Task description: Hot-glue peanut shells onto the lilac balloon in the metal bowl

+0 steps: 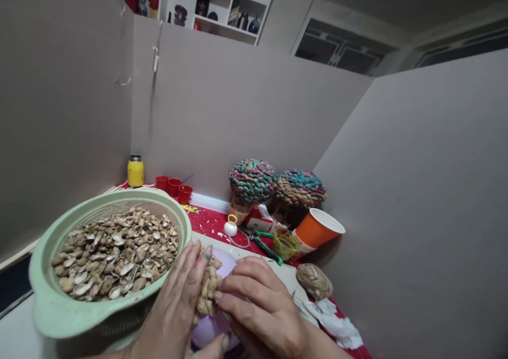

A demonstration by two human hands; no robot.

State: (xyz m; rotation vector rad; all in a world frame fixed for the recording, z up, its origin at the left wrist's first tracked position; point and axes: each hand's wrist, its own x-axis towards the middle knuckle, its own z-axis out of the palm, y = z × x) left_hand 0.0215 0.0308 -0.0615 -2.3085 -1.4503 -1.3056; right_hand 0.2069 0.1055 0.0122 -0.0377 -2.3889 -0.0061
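Note:
A smooth light-purple rounded form, like a balloon [208, 328], sits low in the middle between my hands. A band of tan, lumpy shell pieces [208, 291], which look like peanut shells, covers part of it. My left hand [180, 290] lies along the left side of the form, fingers stretched together and thumb round the near side, steadying it. My right hand [264, 301] curls over from the right, its fingertips pressed against the shell pieces. Whether a loose piece is between those fingertips is hidden. Left of my hands, a green strainer basket [180, 218] holds many empty shell halves [119, 253].
Behind stand two shell-covered multicoloured balls [254, 181], an orange paper cup [317, 229], green-handled pliers [268, 250], and a twine ball [314, 281]. Red cups [173, 187] and a yellow jar [135, 171] are back left. Crumpled tissue [335, 322] lies right. Grey walls enclose the table.

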